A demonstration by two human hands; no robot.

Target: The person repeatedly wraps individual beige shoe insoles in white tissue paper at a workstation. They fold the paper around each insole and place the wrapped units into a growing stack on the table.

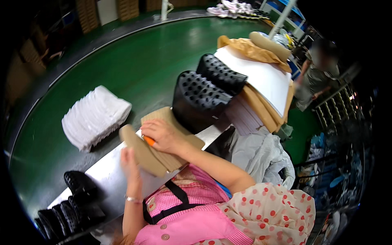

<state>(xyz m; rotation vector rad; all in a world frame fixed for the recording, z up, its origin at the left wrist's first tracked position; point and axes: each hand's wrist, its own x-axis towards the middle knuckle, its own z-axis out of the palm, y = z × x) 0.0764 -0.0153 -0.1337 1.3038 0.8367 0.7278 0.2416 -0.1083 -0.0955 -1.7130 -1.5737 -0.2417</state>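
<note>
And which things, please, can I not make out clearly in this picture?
All in the head view:
Orange object: mostly covered by the right hand, kind unclear.
Left hand: motion blur hides whether it touches the tan piece.
Black pieces, lower left: outer ends lost in the dark rim.
Co-worker: hands too blurred.

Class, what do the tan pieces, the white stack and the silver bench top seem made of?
Tan pieces: perhaps card or foam, matte, without glare.
White stack: possibly cloth or padding, matte, with soft, uneven edges.
Silver bench top: probably metal, smooth, with a broad sheen.
</note>
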